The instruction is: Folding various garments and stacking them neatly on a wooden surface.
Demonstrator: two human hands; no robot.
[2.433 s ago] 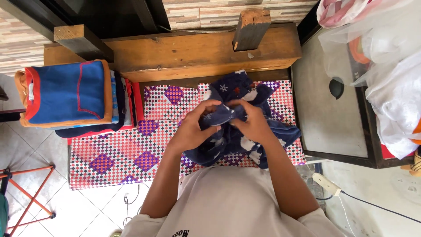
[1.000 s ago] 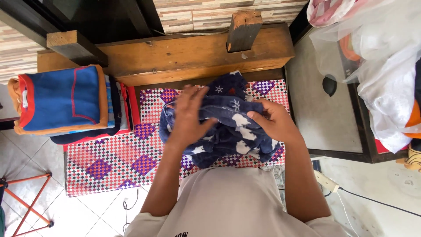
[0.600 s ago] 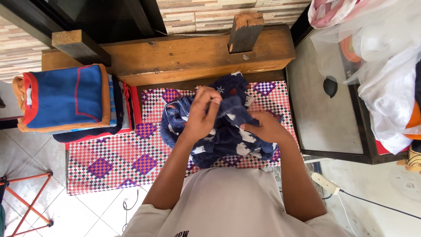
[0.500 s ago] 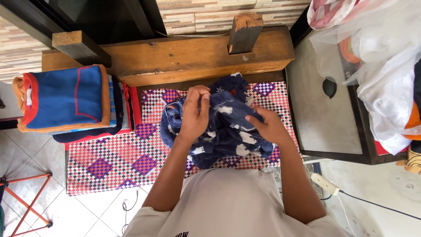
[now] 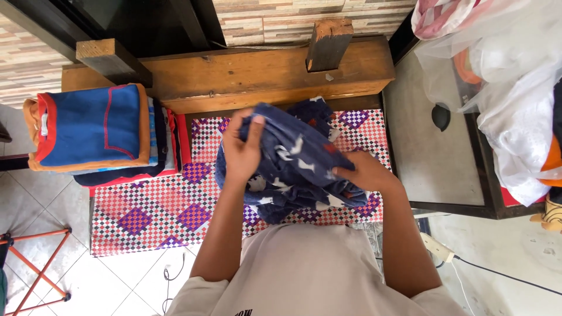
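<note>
A dark blue garment (image 5: 295, 161) with small white and red figures is bunched over a checked pink, purple and white cloth (image 5: 158, 205) on the table. My left hand (image 5: 241, 149) grips the garment's upper left edge and lifts it. My right hand (image 5: 363, 171) holds its lower right side, with fabric draped over the fingers. Part of the garment lies under both hands.
A stack of folded clothes (image 5: 96, 131), topped by a blue piece with orange trim, sits at the left. A wooden bench (image 5: 263, 70) runs along the far side. At the right stand a grey cabinet top (image 5: 430, 158) and clear plastic bags (image 5: 509, 82). An orange frame (image 5: 32, 269) stands on the tiled floor.
My left hand has pulled the garment's upper edge up and leftward, and the fabric has spread wider. My right hand has slid down to the garment's lower right.
</note>
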